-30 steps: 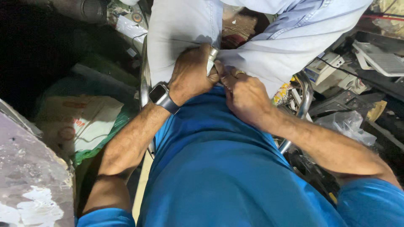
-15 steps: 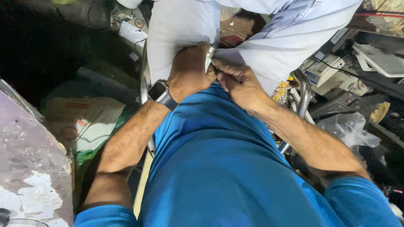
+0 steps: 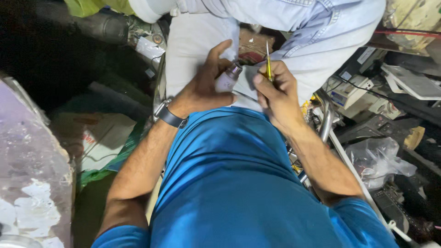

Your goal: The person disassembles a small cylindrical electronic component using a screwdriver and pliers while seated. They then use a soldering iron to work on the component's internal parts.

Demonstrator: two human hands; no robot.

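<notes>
Left hand (image 3: pixel 202 89): closed round a small grey cylinder (image 3: pixel 227 79), held above the lap. Right hand (image 3: pixel 275 92): pinching a thin yellow tool (image 3: pixel 268 64) — tip up. Risk: a slip — tool jabs the left fingers, or the cylinder drops into clutter.

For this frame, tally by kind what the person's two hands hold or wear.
Small pale purple cylindrical object with a dark cap, in the left hand: 1
Thin yellow-handled tool, in the right hand: 1
Dark wristwatch, on the left wrist: 1
Total: 3
</notes>
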